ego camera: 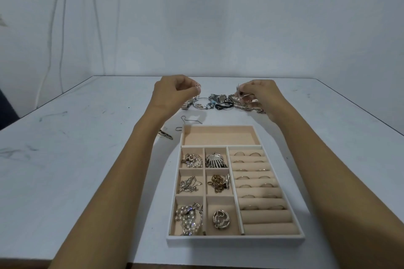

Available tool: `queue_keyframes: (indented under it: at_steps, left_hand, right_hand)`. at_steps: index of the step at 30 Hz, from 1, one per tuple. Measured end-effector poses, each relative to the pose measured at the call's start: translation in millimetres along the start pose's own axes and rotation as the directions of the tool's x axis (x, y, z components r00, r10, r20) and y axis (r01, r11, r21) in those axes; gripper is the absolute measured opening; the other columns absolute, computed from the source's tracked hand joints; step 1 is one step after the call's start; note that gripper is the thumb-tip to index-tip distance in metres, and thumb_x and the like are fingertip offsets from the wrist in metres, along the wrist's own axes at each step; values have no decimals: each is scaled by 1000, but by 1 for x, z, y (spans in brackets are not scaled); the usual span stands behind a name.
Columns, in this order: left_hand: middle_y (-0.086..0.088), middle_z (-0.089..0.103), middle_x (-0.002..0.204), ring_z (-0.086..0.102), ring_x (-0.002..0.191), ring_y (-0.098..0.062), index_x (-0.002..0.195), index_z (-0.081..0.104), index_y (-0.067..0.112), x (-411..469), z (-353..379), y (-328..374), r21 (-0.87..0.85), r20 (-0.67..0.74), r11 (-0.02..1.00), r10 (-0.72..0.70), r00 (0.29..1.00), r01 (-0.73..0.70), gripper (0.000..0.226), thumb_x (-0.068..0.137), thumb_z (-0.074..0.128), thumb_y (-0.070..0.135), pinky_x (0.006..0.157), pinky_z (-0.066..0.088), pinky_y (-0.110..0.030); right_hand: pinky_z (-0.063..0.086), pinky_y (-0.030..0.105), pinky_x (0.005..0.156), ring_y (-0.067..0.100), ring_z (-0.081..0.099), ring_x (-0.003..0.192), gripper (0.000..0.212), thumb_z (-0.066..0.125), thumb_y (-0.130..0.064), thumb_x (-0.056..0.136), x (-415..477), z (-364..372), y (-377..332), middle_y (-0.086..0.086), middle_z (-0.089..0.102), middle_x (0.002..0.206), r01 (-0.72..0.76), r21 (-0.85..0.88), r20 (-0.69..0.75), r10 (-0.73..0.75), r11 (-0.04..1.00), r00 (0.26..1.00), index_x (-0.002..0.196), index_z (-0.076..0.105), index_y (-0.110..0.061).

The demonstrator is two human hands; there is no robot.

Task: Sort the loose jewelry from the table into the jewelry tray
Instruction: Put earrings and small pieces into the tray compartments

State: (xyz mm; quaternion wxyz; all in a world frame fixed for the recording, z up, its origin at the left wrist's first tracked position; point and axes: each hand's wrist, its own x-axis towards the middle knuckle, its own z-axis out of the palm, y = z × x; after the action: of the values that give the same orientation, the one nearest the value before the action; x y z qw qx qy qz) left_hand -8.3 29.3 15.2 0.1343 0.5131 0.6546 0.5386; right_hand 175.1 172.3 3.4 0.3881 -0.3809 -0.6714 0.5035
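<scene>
The jewelry tray (235, 238) lies near the table's front edge, white-rimmed with a beige lining. Its six small compartments hold necklaces, pearls and brooches; the ring rolls on its right side hold several rings; the long far compartment has nothing in it. Beyond the tray lies a pile of loose jewelry (220, 101) with a hoop, a watch and chains. My left hand (172, 94) hovers over the pile's left end, fingers curled, fingertips pinched together; whether it holds something is unclear. My right hand (261, 96) pinches a small silver piece (238, 89) above the pile's right end.
A thin wire hook (188, 119) and a small patterned piece (166, 135) lie on the table just left of the tray's far corner. The white table (76, 159) has dark scuffs. A pale wall stands behind it.
</scene>
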Motion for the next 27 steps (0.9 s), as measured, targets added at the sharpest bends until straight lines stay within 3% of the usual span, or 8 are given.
queue_keyframes:
  at_steps: [3, 5, 10, 14, 19, 27]
  left_hand:
    - [2, 71, 79, 62, 64, 2, 85, 72, 14, -3, -1, 6, -31, 22, 999, 7, 1000, -6, 6, 82, 71, 19, 59, 44, -7]
    - [-1, 72, 79, 63, 65, -1, 87, 73, 11, -5, -3, 11, -60, 31, 998, 16, 999, -14, 9, 82, 72, 18, 57, 44, -7]
    - [-1, 74, 83, 66, 72, -3, 93, 73, 10, -16, -10, 20, -150, 63, 988, 30, 998, -20, 17, 83, 72, 23, 61, 48, -10]
    - [1, 74, 90, 67, 77, -2, 96, 73, 12, -36, -17, 21, -206, 97, 978, 43, 994, -22, 15, 83, 71, 20, 67, 50, -12]
    - [-6, 73, 88, 66, 80, -9, 101, 72, 15, -59, -27, 16, -210, 169, 977, 85, 982, -48, 16, 85, 69, 15, 74, 51, -19]
    - [-3, 76, 88, 69, 91, -11, 102, 69, 14, -87, -35, 3, -200, 261, 980, 41, 965, 13, 17, 87, 64, 21, 84, 47, -26]
  right_hand:
    - [45, 18, 50, 15, 62, 63, 6, 63, -13, 89, -8, 0, -11, 6, 71, 80, 0, 103, 68, -7, 995, 998, 87, 66, -8]
    - [46, 19, 53, 15, 62, 63, 6, 62, -12, 90, -14, 2, -21, 7, 71, 83, 4, 153, 101, -20, 988, 995, 89, 65, -7]
    - [47, 21, 59, 14, 62, 64, 6, 62, -12, 91, -35, 10, -40, 8, 71, 85, 38, 127, 194, -62, 991, 979, 89, 66, -8]
    - [48, 19, 55, 13, 62, 65, 6, 62, -11, 92, -59, 18, -47, 9, 70, 85, 80, 90, 244, -100, 993, 965, 91, 66, -6]
    - [46, 24, 61, 16, 62, 70, 7, 63, -15, 91, -84, 19, -47, 8, 72, 89, 150, 9, 256, -147, 989, 955, 91, 70, -11]
    - [45, 26, 66, 13, 61, 68, 9, 63, -15, 90, -121, 15, -35, 5, 72, 81, 143, 79, 226, -158, 987, 961, 90, 70, -10]
